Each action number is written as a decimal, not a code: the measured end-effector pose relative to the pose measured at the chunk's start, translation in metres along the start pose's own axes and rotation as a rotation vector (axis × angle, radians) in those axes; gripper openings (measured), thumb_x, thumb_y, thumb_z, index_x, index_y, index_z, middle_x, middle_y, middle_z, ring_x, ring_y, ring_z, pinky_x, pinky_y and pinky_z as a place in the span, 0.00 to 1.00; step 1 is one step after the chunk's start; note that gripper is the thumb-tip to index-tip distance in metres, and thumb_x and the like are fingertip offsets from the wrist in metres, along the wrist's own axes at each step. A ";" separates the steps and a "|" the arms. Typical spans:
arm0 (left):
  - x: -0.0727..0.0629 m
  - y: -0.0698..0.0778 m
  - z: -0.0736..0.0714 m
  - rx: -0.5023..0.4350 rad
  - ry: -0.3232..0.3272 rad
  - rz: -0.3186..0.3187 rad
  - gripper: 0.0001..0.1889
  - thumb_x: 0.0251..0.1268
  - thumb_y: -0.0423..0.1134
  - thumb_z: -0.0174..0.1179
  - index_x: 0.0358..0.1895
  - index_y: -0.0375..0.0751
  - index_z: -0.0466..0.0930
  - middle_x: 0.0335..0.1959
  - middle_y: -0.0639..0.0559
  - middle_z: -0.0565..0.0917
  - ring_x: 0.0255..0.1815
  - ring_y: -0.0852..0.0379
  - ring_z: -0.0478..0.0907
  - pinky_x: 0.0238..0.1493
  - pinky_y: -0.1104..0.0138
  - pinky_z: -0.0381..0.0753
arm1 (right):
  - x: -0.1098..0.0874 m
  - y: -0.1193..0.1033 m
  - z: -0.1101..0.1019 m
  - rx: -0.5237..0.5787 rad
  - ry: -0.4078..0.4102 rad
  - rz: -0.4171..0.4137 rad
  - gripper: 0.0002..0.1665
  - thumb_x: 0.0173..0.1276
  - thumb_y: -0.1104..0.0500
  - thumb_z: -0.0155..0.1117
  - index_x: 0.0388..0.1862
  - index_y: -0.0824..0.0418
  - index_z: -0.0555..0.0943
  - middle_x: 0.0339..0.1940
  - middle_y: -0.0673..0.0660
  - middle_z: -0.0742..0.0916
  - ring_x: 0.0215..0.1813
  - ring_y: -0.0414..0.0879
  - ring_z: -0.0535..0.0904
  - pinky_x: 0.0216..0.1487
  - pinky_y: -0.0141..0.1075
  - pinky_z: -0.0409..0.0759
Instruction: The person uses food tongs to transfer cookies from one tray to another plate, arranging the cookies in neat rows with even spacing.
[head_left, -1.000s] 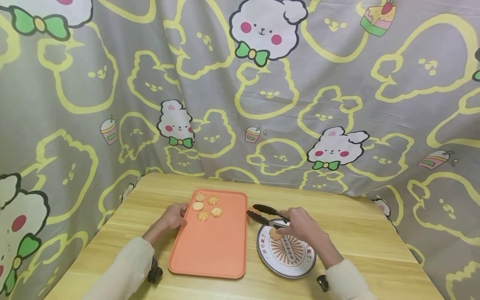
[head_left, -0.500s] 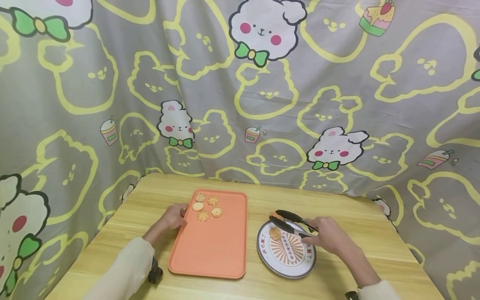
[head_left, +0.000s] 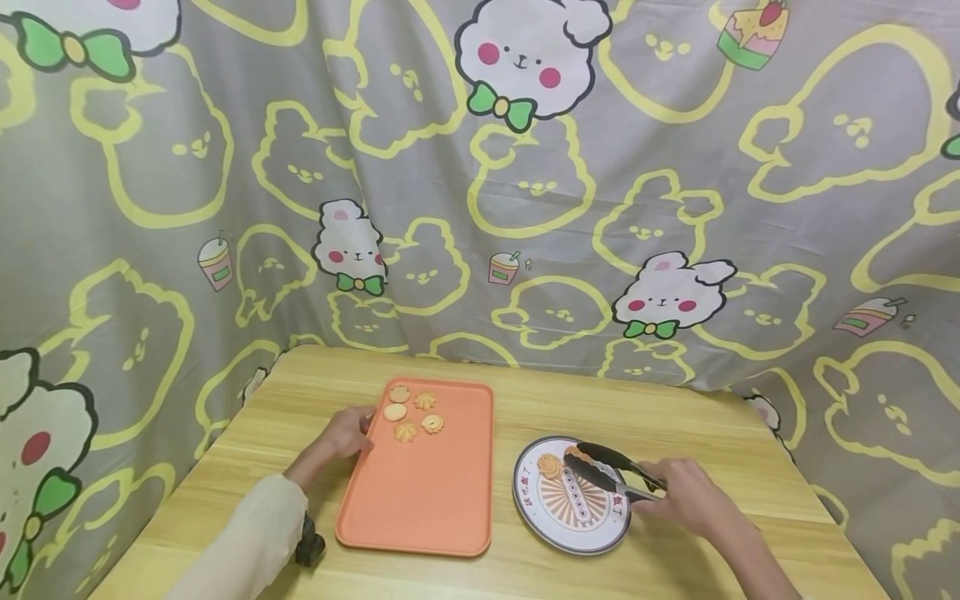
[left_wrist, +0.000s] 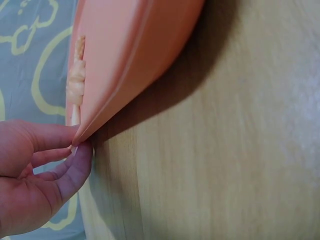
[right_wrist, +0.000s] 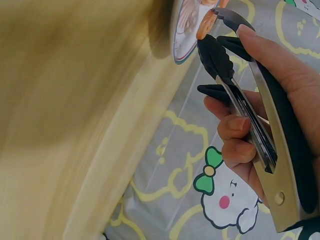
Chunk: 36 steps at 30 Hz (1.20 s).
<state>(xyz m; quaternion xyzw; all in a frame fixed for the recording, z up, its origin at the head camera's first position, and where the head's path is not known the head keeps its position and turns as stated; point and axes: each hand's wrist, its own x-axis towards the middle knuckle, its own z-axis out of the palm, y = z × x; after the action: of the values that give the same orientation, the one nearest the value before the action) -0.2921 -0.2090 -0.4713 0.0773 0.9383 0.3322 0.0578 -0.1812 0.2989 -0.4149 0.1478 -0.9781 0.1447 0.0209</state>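
My left hand pinches the left edge of an orange tray between thumb and fingers. Several cookies lie near the tray's far end. My right hand grips a pair of tongs with black tips and metal arms. Between the tips is an orange-brown cookie, held over the right part of a round plate. Another swirl-shaped cookie sits on the plate's far left part. The right wrist view shows my thumb on one tong arm and my fingers curled round the other.
Tray and plate stand side by side on a wooden table, a narrow strip of wood between them. A grey curtain with cartoon animals hangs behind the table and along its sides.
The right hand has moved right and then nearer the body, carrying the tongs and cookie from beside the tray's right edge to over the plate. The left hand stays on the tray.
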 end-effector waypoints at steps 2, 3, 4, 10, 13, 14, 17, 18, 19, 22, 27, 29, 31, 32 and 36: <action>0.000 0.000 0.000 0.003 0.004 0.006 0.38 0.41 0.22 0.61 0.64 0.22 0.65 0.28 0.43 0.79 0.19 0.59 0.74 0.21 0.68 0.76 | -0.002 0.001 0.001 -0.015 0.004 0.006 0.36 0.44 0.47 0.77 0.50 0.66 0.83 0.41 0.61 0.88 0.37 0.47 0.81 0.35 0.38 0.78; 0.000 -0.001 0.000 0.003 0.006 0.007 0.38 0.40 0.22 0.61 0.64 0.22 0.65 0.28 0.43 0.79 0.19 0.59 0.74 0.21 0.68 0.76 | -0.002 0.001 0.002 -0.020 0.004 0.015 0.36 0.43 0.47 0.77 0.50 0.66 0.83 0.40 0.60 0.88 0.35 0.44 0.79 0.33 0.36 0.76; 0.000 -0.001 0.000 0.004 0.008 0.009 0.38 0.40 0.22 0.62 0.64 0.22 0.65 0.27 0.43 0.79 0.18 0.59 0.74 0.21 0.68 0.76 | -0.003 0.001 0.002 -0.021 0.003 0.020 0.36 0.43 0.46 0.77 0.50 0.65 0.83 0.40 0.59 0.88 0.35 0.43 0.77 0.32 0.35 0.74; 0.002 -0.002 0.001 0.003 0.009 0.012 0.38 0.40 0.22 0.61 0.64 0.22 0.65 0.27 0.43 0.79 0.18 0.59 0.75 0.21 0.68 0.76 | -0.004 0.001 0.007 -0.013 -0.004 0.025 0.38 0.43 0.45 0.77 0.50 0.67 0.83 0.42 0.61 0.88 0.43 0.51 0.83 0.40 0.43 0.80; 0.002 -0.001 0.001 0.001 0.003 0.009 0.38 0.41 0.22 0.61 0.64 0.22 0.64 0.27 0.43 0.80 0.19 0.58 0.75 0.21 0.68 0.76 | -0.004 0.001 0.007 -0.012 0.001 0.036 0.39 0.43 0.46 0.77 0.51 0.68 0.82 0.44 0.64 0.87 0.47 0.58 0.83 0.46 0.49 0.81; 0.002 0.000 0.001 0.002 0.001 0.009 0.38 0.41 0.22 0.61 0.64 0.22 0.64 0.27 0.43 0.80 0.19 0.58 0.75 0.22 0.68 0.76 | -0.004 0.001 0.007 -0.011 0.002 0.039 0.39 0.42 0.46 0.77 0.51 0.68 0.82 0.44 0.65 0.87 0.48 0.60 0.83 0.48 0.51 0.80; 0.002 0.000 0.001 0.001 -0.003 0.007 0.38 0.41 0.22 0.61 0.64 0.22 0.64 0.28 0.43 0.80 0.20 0.58 0.75 0.22 0.68 0.76 | 0.000 0.000 0.003 -0.001 0.000 0.043 0.41 0.43 0.46 0.77 0.53 0.69 0.80 0.46 0.68 0.86 0.49 0.63 0.81 0.49 0.54 0.79; 0.001 0.000 0.001 0.000 -0.002 0.007 0.38 0.41 0.22 0.61 0.64 0.22 0.64 0.28 0.43 0.80 0.20 0.58 0.75 0.22 0.68 0.76 | 0.001 -0.001 0.002 0.003 0.000 0.045 0.42 0.43 0.46 0.77 0.54 0.70 0.80 0.47 0.69 0.85 0.50 0.64 0.81 0.50 0.55 0.79; 0.001 0.000 0.000 0.000 -0.002 0.010 0.38 0.41 0.22 0.61 0.64 0.22 0.64 0.28 0.43 0.80 0.20 0.58 0.75 0.22 0.67 0.76 | 0.004 -0.002 0.000 0.005 0.002 0.041 0.42 0.43 0.46 0.77 0.54 0.70 0.79 0.47 0.69 0.85 0.50 0.65 0.81 0.50 0.55 0.79; 0.001 -0.001 0.000 0.001 0.003 0.014 0.38 0.41 0.22 0.61 0.64 0.22 0.65 0.27 0.43 0.79 0.20 0.58 0.75 0.22 0.67 0.76 | 0.012 -0.007 -0.003 -0.002 0.010 0.021 0.43 0.43 0.44 0.77 0.54 0.70 0.79 0.48 0.69 0.85 0.51 0.65 0.81 0.51 0.55 0.78; 0.001 -0.001 0.000 0.008 0.011 0.021 0.38 0.40 0.23 0.62 0.63 0.22 0.65 0.28 0.43 0.79 0.20 0.58 0.75 0.22 0.67 0.77 | 0.028 -0.021 -0.002 -0.027 0.008 -0.005 0.43 0.44 0.43 0.76 0.55 0.70 0.79 0.48 0.68 0.85 0.51 0.65 0.80 0.52 0.54 0.78; 0.001 -0.001 0.000 0.010 0.013 0.020 0.38 0.39 0.23 0.62 0.63 0.22 0.66 0.28 0.43 0.80 0.20 0.58 0.75 0.22 0.67 0.77 | 0.035 -0.027 0.000 -0.028 0.009 -0.008 0.44 0.45 0.44 0.76 0.55 0.71 0.78 0.49 0.68 0.85 0.51 0.65 0.80 0.53 0.54 0.78; 0.001 -0.002 0.001 0.005 0.013 0.012 0.38 0.39 0.22 0.62 0.63 0.22 0.66 0.28 0.43 0.80 0.20 0.58 0.75 0.22 0.67 0.77 | 0.044 -0.034 0.003 -0.025 0.013 -0.011 0.45 0.45 0.43 0.76 0.56 0.71 0.78 0.49 0.69 0.84 0.52 0.65 0.80 0.54 0.54 0.78; 0.001 -0.002 0.001 0.003 0.013 0.008 0.38 0.39 0.22 0.62 0.63 0.22 0.66 0.28 0.43 0.80 0.20 0.58 0.75 0.22 0.67 0.78 | 0.048 -0.037 0.004 -0.019 0.014 -0.006 0.46 0.44 0.42 0.76 0.56 0.71 0.77 0.50 0.69 0.84 0.53 0.65 0.79 0.55 0.54 0.77; 0.000 -0.001 0.000 -0.013 0.001 -0.001 0.38 0.40 0.21 0.62 0.64 0.22 0.65 0.30 0.41 0.80 0.20 0.58 0.76 0.22 0.66 0.79 | 0.066 -0.052 0.011 0.021 -0.010 0.029 0.47 0.45 0.42 0.76 0.59 0.70 0.76 0.54 0.68 0.82 0.56 0.64 0.77 0.58 0.53 0.76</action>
<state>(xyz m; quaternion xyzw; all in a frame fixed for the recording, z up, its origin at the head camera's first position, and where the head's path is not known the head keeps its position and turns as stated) -0.2921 -0.2100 -0.4717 0.0763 0.9361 0.3384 0.0580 -0.2292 0.2293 -0.4050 0.1347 -0.9787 0.1547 0.0123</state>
